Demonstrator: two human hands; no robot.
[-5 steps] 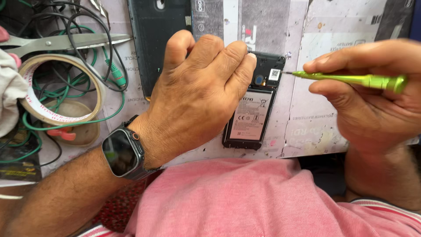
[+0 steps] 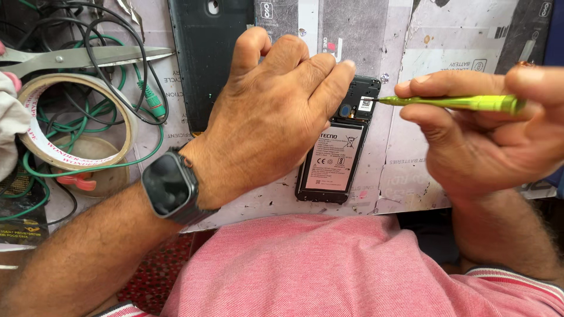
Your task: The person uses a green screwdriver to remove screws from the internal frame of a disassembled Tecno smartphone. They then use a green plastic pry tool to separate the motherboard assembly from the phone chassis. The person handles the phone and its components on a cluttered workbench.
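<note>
An opened black phone [image 2: 332, 157] lies face down on the paper-covered bench, its battery and upper circuit area exposed. My left hand [image 2: 270, 114], with a dark smartwatch [image 2: 169, 185] on the wrist, rests over the phone's left side, fingertips pressing near its top edge. My right hand [image 2: 487, 129] pinches a slim green screwdriver [image 2: 464, 103] held level, and its tip touches the phone's upper right corner. The removed dark back cover [image 2: 202, 58] lies flat just left of my left hand.
At the left sit a roll of tape [image 2: 76, 120], a smaller roll under it, tangled green and black cables [image 2: 126, 100] and scissors [image 2: 88, 57]. A white cloth [image 2: 10, 126] pokes in at the far left edge. My pink shirt fills the bottom.
</note>
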